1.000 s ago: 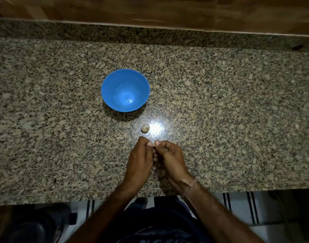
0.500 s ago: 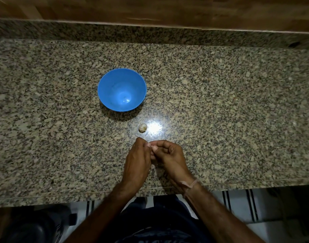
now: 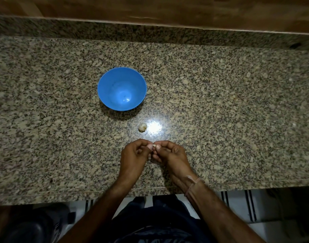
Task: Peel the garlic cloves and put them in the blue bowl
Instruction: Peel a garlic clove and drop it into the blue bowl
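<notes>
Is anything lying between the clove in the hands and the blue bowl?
Only the loose garlic on the counter, between the held clove and the bowl. It lies low, so carrying the clove over it should be easy. Nothing else is visible.

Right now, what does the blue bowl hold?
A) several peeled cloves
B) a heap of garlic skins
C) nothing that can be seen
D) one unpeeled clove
C: the blue bowl shows only bare blue inside. The loose garlic piece lies on the counter outside the bowl, and the left hand and right hand pinch a garlic clove between them.
</notes>
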`<control>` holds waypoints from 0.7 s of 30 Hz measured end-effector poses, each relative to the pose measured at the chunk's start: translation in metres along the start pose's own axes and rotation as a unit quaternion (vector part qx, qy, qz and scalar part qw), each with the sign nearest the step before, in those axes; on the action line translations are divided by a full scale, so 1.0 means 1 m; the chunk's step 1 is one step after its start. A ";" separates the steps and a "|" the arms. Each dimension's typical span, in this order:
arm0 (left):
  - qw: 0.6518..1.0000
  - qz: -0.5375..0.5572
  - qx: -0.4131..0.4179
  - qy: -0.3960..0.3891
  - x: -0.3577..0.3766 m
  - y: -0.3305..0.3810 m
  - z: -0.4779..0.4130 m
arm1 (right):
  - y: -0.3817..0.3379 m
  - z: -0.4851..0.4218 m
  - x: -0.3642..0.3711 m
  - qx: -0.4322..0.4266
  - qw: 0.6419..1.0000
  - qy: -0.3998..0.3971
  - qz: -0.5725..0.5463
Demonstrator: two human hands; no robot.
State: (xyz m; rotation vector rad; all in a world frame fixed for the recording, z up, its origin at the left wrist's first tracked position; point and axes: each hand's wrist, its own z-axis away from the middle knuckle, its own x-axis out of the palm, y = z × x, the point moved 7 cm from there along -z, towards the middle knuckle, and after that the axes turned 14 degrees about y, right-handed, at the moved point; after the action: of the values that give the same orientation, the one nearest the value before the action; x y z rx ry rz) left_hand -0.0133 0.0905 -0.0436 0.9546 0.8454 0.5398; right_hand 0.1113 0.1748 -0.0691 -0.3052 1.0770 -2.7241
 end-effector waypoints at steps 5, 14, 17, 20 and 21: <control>0.997 0.065 -0.043 -0.019 -0.002 0.001 0.002 | -0.010 0.001 -0.001 -0.033 0.999 -0.016 0.035; 0.992 0.091 -0.067 -0.059 -0.006 0.011 0.004 | -0.028 0.009 -0.002 -0.132 0.983 -0.028 0.128; 0.993 0.087 -0.062 -0.059 -0.007 0.012 0.005 | -0.027 0.009 -0.002 -0.147 0.978 -0.013 0.148; 0.996 0.070 -0.027 -0.047 -0.008 0.016 0.008 | -0.019 0.007 -0.003 -0.127 0.981 0.003 0.148; 0.997 0.060 -0.012 -0.042 -0.009 0.018 0.008 | -0.016 0.006 -0.003 -0.116 0.983 0.003 0.144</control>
State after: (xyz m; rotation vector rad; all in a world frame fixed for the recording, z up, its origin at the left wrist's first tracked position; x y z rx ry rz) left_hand -0.0122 0.0885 -0.0223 1.0033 0.7085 0.6086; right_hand 0.1144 0.1830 -0.0538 -0.1598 1.3290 -2.3531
